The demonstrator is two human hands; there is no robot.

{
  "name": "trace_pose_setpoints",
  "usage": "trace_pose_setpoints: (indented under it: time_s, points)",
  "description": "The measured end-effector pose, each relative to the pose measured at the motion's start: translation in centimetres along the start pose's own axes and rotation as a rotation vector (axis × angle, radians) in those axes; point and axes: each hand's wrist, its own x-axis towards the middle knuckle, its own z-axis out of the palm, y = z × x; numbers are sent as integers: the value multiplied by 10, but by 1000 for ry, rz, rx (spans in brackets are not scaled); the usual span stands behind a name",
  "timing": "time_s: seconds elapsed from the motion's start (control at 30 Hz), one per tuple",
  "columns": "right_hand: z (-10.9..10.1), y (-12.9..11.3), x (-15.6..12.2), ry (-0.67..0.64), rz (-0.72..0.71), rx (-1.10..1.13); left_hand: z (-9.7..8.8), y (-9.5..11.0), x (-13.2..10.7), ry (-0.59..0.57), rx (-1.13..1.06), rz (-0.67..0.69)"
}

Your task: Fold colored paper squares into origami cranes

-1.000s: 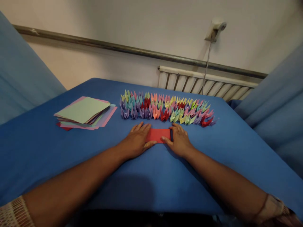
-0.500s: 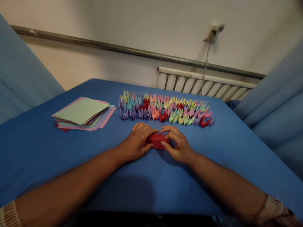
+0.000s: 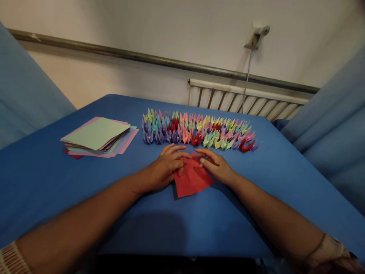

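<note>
A creased sheet of red origami paper (image 3: 194,178) lies at the middle of the blue-covered table, its near flap opened towards me. My left hand (image 3: 164,167) is at the paper's left edge, thumb and fingers closed on it there. At the upper right, my right hand (image 3: 218,166) holds the paper between thumb and fingers, the index finger near its far edge. The paper's far part is partly hidden by my fingers. Just beyond my hands stand rows of folded paper cranes (image 3: 186,136) in many colours.
A stack of coloured paper squares (image 3: 97,133) lies on the left of the blue table cover (image 3: 85,190), pale green on top. Behind the table are a metal rail (image 3: 137,57), a radiator (image 3: 228,95) and a plugged-in cable (image 3: 248,76). Blue curtains (image 3: 336,125) hang at both sides.
The red paper has gone from a narrow folded shape to a wider sheet spread towards me. My hands have shifted slightly; the right one lies flatter, its fingers straighter.
</note>
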Motion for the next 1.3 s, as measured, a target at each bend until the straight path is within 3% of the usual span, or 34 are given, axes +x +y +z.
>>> trace_pose_setpoints:
  time_s: [0.2,0.37,0.5,0.7,1.03,1.2,1.3]
  points:
    - [1,2,-2,-72,-109,-320,-4,-12,-3,-48,138,-72]
    - [2,-5,-4,-172,-170,-532,-12,9,-6,-81,198,-34]
    - [-7,-3,-1,-235,-152,-440,-14,16,-7,-151,197,-9]
    - [-20,2,-1,-395,-157,-260,-19,-2,-9,-183,191,-171]
    - [2,15,2,-69,-335,-306,-13,-22,-10,-152,-50,-198]
    - [3,16,5,4,-100,-359,-9,-28,-8,-153,-146,-299]
    - [6,15,4,52,54,-531,-6,-30,-5,-143,-75,-452]
